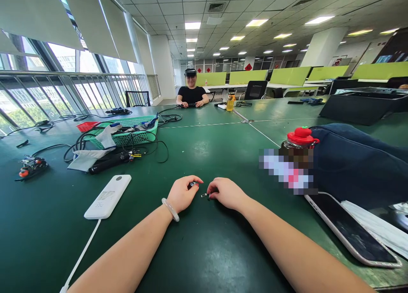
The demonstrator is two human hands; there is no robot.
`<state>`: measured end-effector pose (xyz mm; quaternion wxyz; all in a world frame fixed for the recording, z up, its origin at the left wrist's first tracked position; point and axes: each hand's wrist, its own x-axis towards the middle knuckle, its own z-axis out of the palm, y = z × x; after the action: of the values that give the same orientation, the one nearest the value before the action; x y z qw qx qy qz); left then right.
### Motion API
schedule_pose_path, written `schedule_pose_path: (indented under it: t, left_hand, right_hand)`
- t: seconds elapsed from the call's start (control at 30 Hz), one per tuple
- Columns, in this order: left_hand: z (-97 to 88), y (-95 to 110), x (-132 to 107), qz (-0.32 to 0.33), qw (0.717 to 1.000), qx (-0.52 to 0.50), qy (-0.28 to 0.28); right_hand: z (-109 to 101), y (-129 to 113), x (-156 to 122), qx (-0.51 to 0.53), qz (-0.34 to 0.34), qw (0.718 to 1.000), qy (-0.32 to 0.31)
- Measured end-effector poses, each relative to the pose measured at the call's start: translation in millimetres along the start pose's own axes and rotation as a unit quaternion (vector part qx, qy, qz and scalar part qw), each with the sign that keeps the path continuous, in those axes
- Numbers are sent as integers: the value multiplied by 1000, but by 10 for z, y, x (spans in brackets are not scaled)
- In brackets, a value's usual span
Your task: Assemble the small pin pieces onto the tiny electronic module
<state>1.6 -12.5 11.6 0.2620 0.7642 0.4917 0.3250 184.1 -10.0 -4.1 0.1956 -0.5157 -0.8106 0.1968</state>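
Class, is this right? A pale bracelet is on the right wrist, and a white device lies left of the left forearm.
One slip: the head view shows the pale bracelet on the left wrist; the white device does lie left of the left forearm.

Two hands (182,194) (227,192), two small held pieces (192,184) (204,195), one phone (352,228), one power bank (108,197).

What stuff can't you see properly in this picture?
In the head view:
- dark piece at left hand: mostly covered by that hand
- shiny piece at right hand: too small to name
- red-lidded jar: lower part blurred by pixel blocks
- white cable: cut off by bottom edge
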Motion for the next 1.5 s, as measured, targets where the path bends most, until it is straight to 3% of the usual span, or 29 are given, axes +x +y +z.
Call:
schedule_pose_path:
  t: [0.27, 0.53, 0.8, 1.17, 1.5]
  left_hand:
    - [-5, 5, 2, 18, 999, 27, -1]
    - [20, -25, 4, 12, 999, -27, -37]
    - [17, -13, 9, 5, 999, -2, -35]
    - [79, 15, -12, 22, 981, -172, -90]
    - [53, 38, -17, 27, 991, -116, -64]
  right_hand:
    - [-2, 27, 19, -22, -18, 1000, -1]
    - [-6, 7, -10, -41, -30, 999, 2]
    - [-38, -155, -41, 46, -44, 989, 130]
    - [-9, -263, -79, 69, -96, 980, 163]
    - [-64, -230, -64, 85, -72, 979, 172]
